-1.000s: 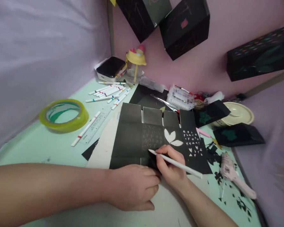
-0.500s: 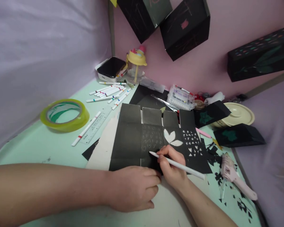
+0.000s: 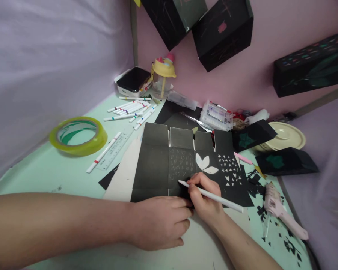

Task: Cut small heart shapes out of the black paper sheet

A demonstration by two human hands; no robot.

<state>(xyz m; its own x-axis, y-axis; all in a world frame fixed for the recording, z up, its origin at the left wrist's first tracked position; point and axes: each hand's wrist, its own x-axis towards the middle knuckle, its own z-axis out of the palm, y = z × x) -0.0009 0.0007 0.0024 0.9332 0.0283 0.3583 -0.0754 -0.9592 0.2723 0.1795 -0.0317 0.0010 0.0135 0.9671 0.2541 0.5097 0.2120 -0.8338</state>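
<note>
A black card sheet [image 3: 152, 161] with flaps along its far edge lies on a white board [image 3: 119, 178]. Small drawn outlines fill one panel; petal shapes and small stars and hearts are cut out of the panels to its right. My right hand [image 3: 207, 197] is closed around a white pen [image 3: 222, 200], its tip at the card just below the drawn outlines. My left hand [image 3: 160, 223] lies flat over the card's near edge, fingers pointing right, its fingertips close to my right hand.
Yellow tape [image 3: 78, 135], a ruler [image 3: 112, 152] and white markers [image 3: 132, 108] are at the left. Behind stand a cup [image 3: 162, 80], scissors [image 3: 197, 122] and a clear case [image 3: 216, 115]. A glue gun [image 3: 283, 212] and black scraps lie right. Black boxes [image 3: 222, 35] hang above.
The whole view has shifted slightly. Both hands keep nearly the same place on the card, and the pen stays in my right hand.
</note>
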